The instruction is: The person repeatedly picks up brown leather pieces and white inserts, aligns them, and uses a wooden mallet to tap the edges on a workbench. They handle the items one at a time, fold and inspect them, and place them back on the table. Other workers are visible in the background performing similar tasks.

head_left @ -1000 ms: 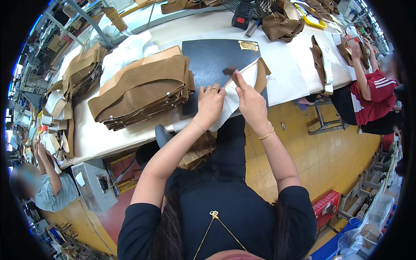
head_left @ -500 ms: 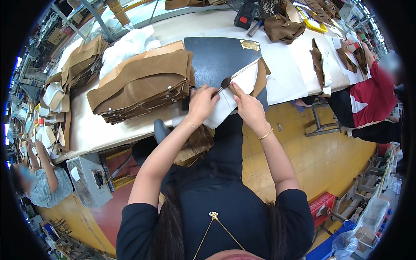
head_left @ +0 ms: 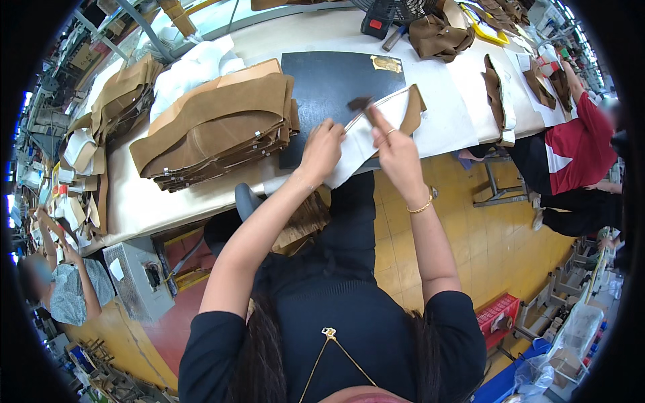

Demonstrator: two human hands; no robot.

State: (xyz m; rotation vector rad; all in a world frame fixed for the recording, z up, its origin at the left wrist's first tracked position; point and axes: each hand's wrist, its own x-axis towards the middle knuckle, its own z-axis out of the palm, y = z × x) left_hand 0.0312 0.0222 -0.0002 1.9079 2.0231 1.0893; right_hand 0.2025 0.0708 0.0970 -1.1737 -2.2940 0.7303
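Note:
My right hand (head_left: 399, 158) is closed around a hammer (head_left: 360, 104), its dark head slightly blurred and raised over the work. Below it lies a leather piece (head_left: 414, 111), brown at its right end, with a white lining (head_left: 357, 149) facing up. The fingers of my left hand (head_left: 322, 149) are pinched together at the left edge of this piece, close to its folded rim. The piece rests partly on a dark flat board (head_left: 322, 87), and its near end hangs past the table edge. My left fingertips hide what they grip there.
A tall stack of brown leather pieces (head_left: 208, 127) stands left of the board. White cloth (head_left: 198, 70) lies behind it. A fan (head_left: 406, 10) and crumpled leather (head_left: 440, 37) sit at the back. Co-workers are at far left and at right, one in a red shirt (head_left: 574, 144).
My right hand has lifted the hammer up and away from my left fingers. My left hand has shifted slightly along the edge, and the hammer head now shows turned sideways.

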